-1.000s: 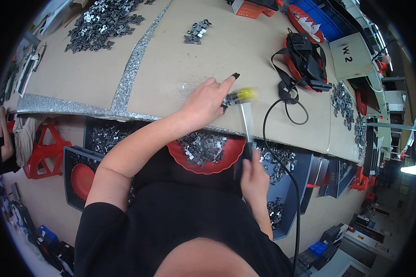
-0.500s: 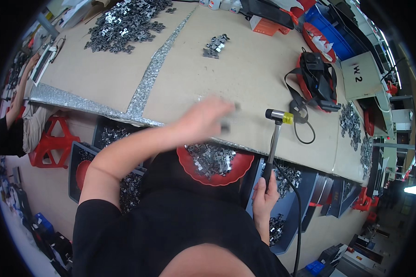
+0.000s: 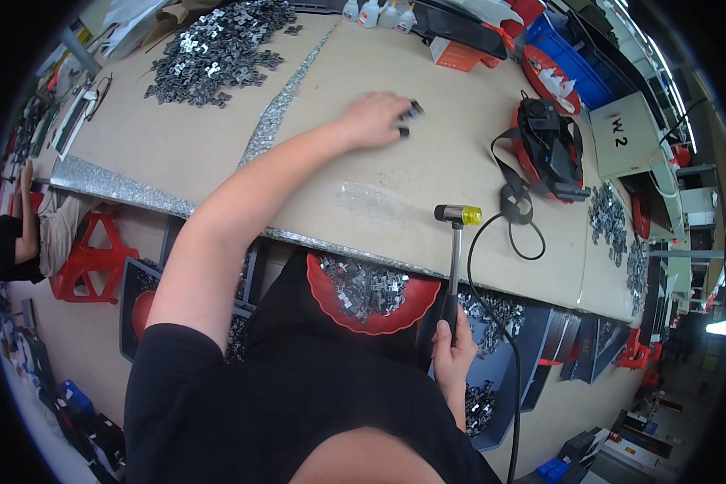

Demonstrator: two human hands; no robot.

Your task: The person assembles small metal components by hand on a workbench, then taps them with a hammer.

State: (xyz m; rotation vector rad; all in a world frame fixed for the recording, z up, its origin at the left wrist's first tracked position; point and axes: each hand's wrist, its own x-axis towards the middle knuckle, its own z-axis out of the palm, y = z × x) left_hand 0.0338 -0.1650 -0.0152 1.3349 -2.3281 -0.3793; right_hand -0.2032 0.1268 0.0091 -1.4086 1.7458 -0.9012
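On the tabletop [image 3: 339,218], my left hand [image 3: 371,119] reaches far forward, its fingers curled around a few small metal parts [image 3: 410,114]. Dark coverings sit on the thumb and a fingertip. Its palm side is hidden, so how many parts lie beneath cannot be told. My right hand [image 3: 455,352] grips the black handle of a two-faced mallet [image 3: 457,242], held upright by the table's front edge. The mallet has one yellow and one dark face. In my lap rests a red scalloped bowl [image 3: 365,325] holding many small metal parts [image 3: 371,290].
A large heap of metal parts [image 3: 218,52] lies far left. A head strap with a black device [image 3: 548,141] and cable lies right. Spray bottles [image 3: 369,14] and an orange box [image 3: 460,55] stand at the back. Blue-grey bins [image 3: 504,379] flank me. Another person sits far left.
My left hand has moved forward across the table to where a small pile of metal parts lay; that pile no longer shows there. The mallet has shifted slightly left and down.
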